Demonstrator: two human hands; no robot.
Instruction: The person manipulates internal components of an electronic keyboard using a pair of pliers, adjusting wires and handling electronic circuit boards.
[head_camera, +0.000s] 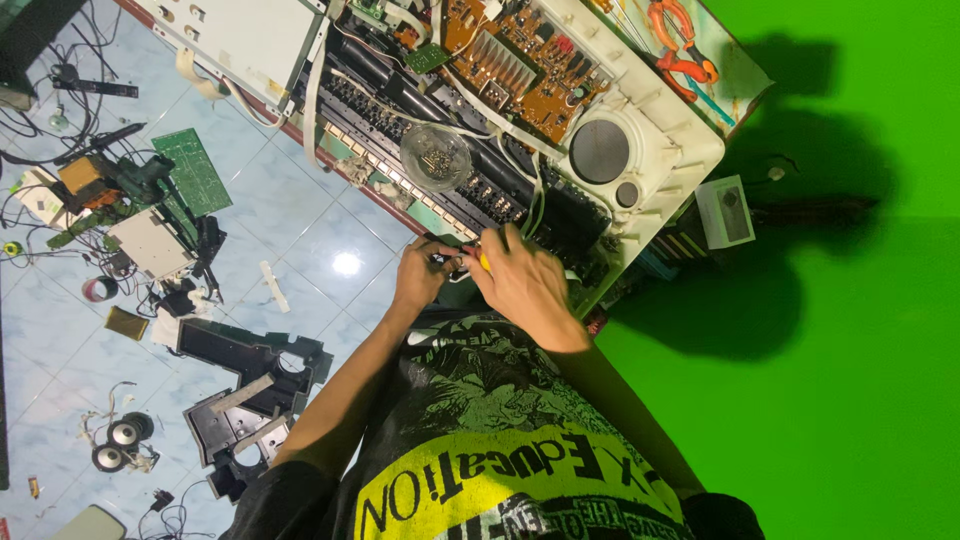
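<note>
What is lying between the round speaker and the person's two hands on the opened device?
In the head view, black ribbed parts and pale wires of the opened device lie between the round speaker and the right hand; left hand is beside it.

You see bright, even light from above: a glare spot (346, 264) on the tiled floor (330, 240), and a hard dark shadow (760, 290) across the green backdrop (860, 400). Focus stays sharp; edges stretch slightly.

Opened keyboard ahead of the hands, loose parts on the floor to the left.

A bowl (435, 157) sits on the keyboard (640, 170), circuit board (525, 60) behind it, speaker (599, 151) to its right; both hands (527, 283) meet at the keyboard's near edge; pliers (680, 45) lie far right.
</note>
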